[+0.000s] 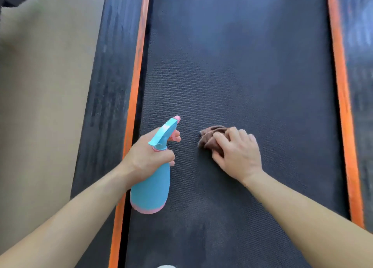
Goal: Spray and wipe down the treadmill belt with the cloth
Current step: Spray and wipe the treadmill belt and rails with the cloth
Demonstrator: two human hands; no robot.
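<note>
The dark textured treadmill belt (242, 76) runs up the middle of the view. My left hand (149, 156) grips the neck of a blue spray bottle (151, 189) with a pink base and nozzle tip, fingers on the trigger, held above the belt's left side and pointing away from me. My right hand (236, 152) holds a bunched brown cloth (210, 136) against the belt near its middle, fingers curled over it. Most of the cloth is under the hand.
Orange strips (135, 90) border the belt on both sides, with black side rails (107, 86) outside them. A beige floor (40, 106) lies to the left. A small white object (165, 266) shows at the bottom edge.
</note>
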